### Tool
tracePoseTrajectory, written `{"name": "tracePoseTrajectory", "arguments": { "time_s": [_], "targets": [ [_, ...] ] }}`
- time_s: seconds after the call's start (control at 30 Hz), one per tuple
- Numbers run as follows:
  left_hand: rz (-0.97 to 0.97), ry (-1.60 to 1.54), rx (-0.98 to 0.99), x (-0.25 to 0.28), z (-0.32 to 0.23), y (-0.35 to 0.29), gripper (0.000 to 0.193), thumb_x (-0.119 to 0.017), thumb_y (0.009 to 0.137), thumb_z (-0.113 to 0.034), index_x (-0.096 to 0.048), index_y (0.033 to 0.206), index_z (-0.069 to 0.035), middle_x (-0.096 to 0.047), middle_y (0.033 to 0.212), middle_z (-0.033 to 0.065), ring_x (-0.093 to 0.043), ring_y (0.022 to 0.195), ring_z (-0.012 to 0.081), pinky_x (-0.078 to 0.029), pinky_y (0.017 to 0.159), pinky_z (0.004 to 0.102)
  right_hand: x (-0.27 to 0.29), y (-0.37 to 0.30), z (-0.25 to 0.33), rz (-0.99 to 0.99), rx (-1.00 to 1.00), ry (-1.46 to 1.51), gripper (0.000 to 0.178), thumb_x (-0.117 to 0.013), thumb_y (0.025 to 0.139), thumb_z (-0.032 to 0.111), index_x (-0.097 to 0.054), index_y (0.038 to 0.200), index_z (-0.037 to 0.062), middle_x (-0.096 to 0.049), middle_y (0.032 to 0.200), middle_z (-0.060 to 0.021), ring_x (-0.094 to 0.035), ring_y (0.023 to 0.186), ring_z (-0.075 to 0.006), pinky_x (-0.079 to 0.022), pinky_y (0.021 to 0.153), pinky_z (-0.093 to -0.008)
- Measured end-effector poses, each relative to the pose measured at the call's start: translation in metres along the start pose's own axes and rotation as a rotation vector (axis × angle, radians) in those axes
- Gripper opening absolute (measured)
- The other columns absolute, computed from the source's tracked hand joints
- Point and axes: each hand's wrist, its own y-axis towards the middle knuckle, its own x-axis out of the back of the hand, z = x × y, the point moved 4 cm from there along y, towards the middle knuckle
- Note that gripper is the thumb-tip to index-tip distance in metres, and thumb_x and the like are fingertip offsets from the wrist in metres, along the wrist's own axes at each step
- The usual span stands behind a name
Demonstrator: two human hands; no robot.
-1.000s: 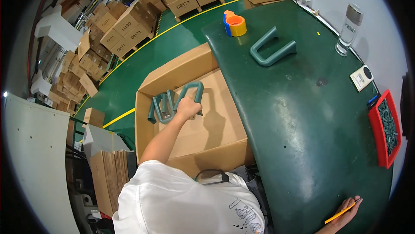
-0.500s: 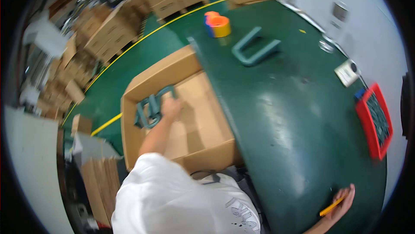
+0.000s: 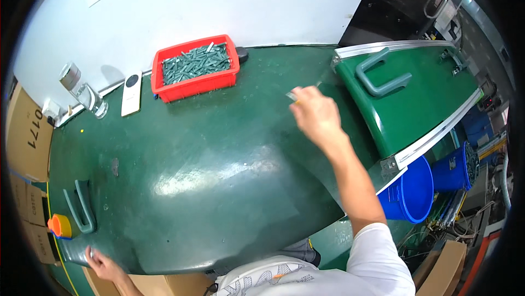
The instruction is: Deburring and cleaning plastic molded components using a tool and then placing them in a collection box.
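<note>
My right hand [image 3: 318, 116] reaches out over the middle of the dark green table [image 3: 219, 175], its fingers closed on a small thin tool [image 3: 293, 97] with a pale tip. Just beyond it begins a green conveyor belt [image 3: 426, 104], on which a green U-shaped part [image 3: 381, 75] lies. My left hand [image 3: 103, 266] rests at the table's near left edge with fingers spread and nothing visible in it. A second green U-shaped part [image 3: 80, 209] lies on the table just above that hand, beside an orange tape roll [image 3: 60, 226].
A red tray [image 3: 197, 67] of several small grey-green pieces stands at the back by the white wall. Left of it lie a white flat device [image 3: 131, 93] and a clear bottle [image 3: 83, 91]. Cardboard boxes [image 3: 24, 132] are at the left, blue buckets [image 3: 411, 191] under the conveyor.
My head has turned from the open cardboard box to the table and conveyor. My left hand has left the green parts in the box; my right hand has moved forward over the table.
</note>
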Motion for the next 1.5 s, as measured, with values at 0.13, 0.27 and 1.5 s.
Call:
{"name": "tracePoseTrajectory", "arguments": {
  "time_s": [0.13, 0.27, 1.5],
  "targets": [
    [0.254, -0.44, -0.043, -0.076, -0.122, -0.004, 0.015, -0.054, 0.093, -0.006, -0.061, 0.105, -0.001, -0.052, 0.074, -0.0039, -0.04, 0.059, 0.0021, -0.034, 0.052, 0.0177, 0.045, 0.017, -0.072, -0.109, -0.285, -0.464, 0.029, -0.069, 0.076, 0.016, -0.059, 0.098, 0.0018, -0.062, 0.097, -0.0158, -0.064, 0.079, -0.0344, -0.053, 0.069, -0.0423],
    [0.483, -0.725, -0.117, -0.122, -0.215, -0.03, 0.011, -0.054, 0.091, -0.002, -0.06, 0.1, 0.001, -0.05, 0.067, -0.0031, -0.043, 0.054, 0.0023, -0.036, 0.048, 0.0182, 0.064, 0.015, -0.124, 0.082, -0.388, -0.634, 0.021, -0.07, 0.075, 0.016, -0.065, 0.084, -0.0021, -0.064, 0.09, -0.0194, -0.066, 0.079, -0.0334, -0.054, 0.069, -0.0418],
    [0.685, -1.426, 1.212, -0.191, -0.234, -0.113, 0.03, -0.064, 0.086, -0.034, -0.053, 0.083, -0.007, -0.052, 0.067, 0.0026, -0.055, 0.052, 0.014, -0.047, 0.044, 0.0286, -0.076, -0.042, 0.178, 0.499, -0.391, 1.189, 0.037, -0.06, 0.083, 0.003, -0.055, 0.118, -0.0081, -0.057, 0.066, -0.0012, -0.05, 0.052, -0.0059, -0.037, 0.044, -0.018]
  ]
}}
